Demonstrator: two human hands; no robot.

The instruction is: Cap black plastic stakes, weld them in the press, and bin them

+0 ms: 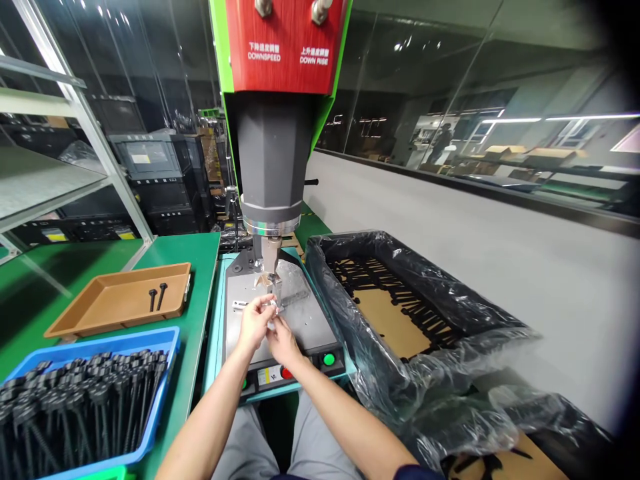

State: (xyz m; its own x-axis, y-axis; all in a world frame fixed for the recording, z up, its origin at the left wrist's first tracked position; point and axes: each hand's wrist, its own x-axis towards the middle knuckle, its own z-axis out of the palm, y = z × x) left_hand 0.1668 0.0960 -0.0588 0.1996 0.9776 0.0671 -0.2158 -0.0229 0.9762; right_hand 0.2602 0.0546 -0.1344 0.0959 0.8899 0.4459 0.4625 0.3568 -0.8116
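My left hand [256, 323] and my right hand [284, 341] meet over the front of the machine's metal base plate [310, 323]. Both have their fingers closed in a pinch, close against the small metal fixture [270, 288] under the press head. What lies between the fingertips is too small and covered to make out. Just above the fixture the metal horn [271, 253] points down from the dark grey press head [273, 157]. A small metal bracket [240, 305] sits left of my left hand.
Left, a blue bin [173, 343] holds many black bolt-like parts; behind it, a brown tray [115, 303] carries two. At right a bin lined with black plastic [425, 280] contains rows of black parts on cardboard. Green [329, 359] and red [286, 373] buttons line the base's front.
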